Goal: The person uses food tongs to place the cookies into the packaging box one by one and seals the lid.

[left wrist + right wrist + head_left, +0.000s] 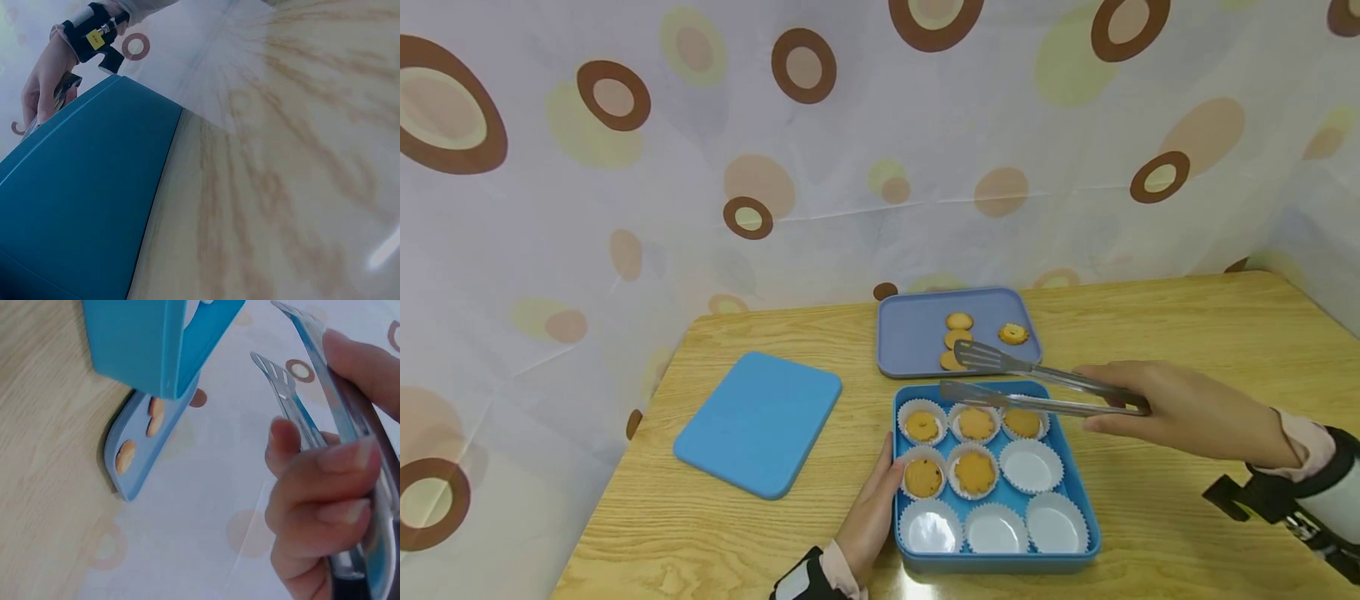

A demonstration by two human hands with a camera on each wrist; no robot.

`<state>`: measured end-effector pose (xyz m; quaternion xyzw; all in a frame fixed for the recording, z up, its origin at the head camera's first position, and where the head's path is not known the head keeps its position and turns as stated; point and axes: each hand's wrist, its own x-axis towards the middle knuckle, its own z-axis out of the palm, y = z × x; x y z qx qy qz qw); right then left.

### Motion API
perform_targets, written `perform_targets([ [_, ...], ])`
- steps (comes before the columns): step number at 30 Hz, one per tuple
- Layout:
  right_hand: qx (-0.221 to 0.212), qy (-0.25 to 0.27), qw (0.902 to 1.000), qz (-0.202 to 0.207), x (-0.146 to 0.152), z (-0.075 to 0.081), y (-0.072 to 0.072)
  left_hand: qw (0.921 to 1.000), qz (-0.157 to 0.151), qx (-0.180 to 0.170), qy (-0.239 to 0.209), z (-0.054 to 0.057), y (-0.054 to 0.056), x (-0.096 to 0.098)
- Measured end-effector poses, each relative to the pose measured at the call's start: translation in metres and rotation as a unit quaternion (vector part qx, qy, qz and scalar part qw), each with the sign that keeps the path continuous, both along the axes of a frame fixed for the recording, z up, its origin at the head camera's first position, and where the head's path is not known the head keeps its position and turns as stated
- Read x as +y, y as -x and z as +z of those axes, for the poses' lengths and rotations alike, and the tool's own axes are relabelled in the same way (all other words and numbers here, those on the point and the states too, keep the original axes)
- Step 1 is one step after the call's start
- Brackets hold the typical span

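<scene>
My right hand (1180, 408) grips metal tongs (1052, 405) over the back of a blue box (1075, 492). The tongs' tips stand apart with nothing between them. In the right wrist view, fingers curl round the tongs (315, 350). My left hand (867, 504) rests against the box's left side; the left wrist view shows the box's outer wall (94, 181) but not this hand. White paper cups fill the box. Cookies (975, 472) lie in the back row's cups and in the middle row's left and centre cups. The middle right cup (1032, 466) and the front row are empty.
Behind the box, a blue-grey tray (913, 333) bears three round cookies (958, 322) in a column and a ring-shaped cookie (1013, 333) at right. A flat blue lid (760, 425) lies to the left. A patterned cloth (850, 167) hangs behind the wooden table (1187, 333).
</scene>
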<state>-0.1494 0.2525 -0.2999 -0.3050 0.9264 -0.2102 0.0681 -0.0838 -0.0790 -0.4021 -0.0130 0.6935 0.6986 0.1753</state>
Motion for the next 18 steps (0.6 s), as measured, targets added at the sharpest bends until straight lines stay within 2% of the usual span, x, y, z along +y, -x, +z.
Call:
perform_targets([
  [6, 0.028, 0.001, 0.9996, -0.009, -0.006, -0.002, 0.026, 1.0, -0.002, -0.001, -0.004, 0.0, 0.0, 0.0],
  [13, 0.0, -0.017, 0.9998, 0.007, -0.015, -0.009, 0.056, 1.0, 0.001, -0.006, -0.004, 0.0, 0.0, 0.0],
  [18, 0.003, -0.033, 0.9992, 0.022, -0.02, -0.015, 0.07, 0.9999, 0.004, -0.013, -0.003, 0.0, 0.0, 0.001],
])
